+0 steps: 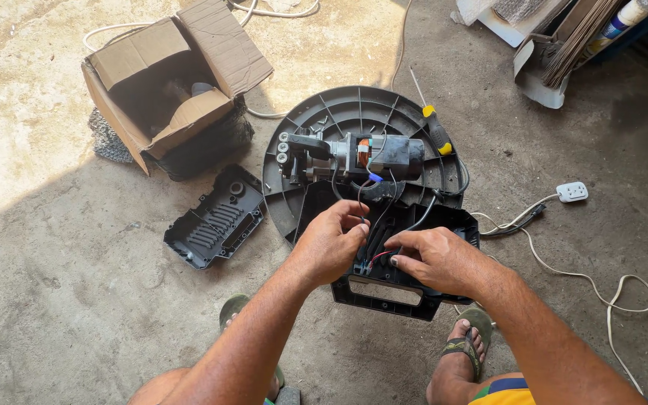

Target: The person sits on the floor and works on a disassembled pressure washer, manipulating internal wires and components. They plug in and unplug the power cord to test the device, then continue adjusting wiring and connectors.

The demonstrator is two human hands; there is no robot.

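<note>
**Sorting wires in an opened housing**

Pinching thin wires (365,225), the left hand (331,240) was curled nearly shut around them just above the black housing (384,289), which lay on the concrete floor (76,300) between the person's feet. The right hand (433,259) pressed down inside the housing, fingers bent; whether it gripped a wire I could not tell. This work seemed to call for holding each wire near its end and keeping strands apart. A motor (373,156) lay on a round ribbed plate (361,105), touching the housing, with a screwdriver (433,120) beside it. An open box (166,82) held a grey object, unclear in shadow. A loose cover (215,217) lay near.
</note>
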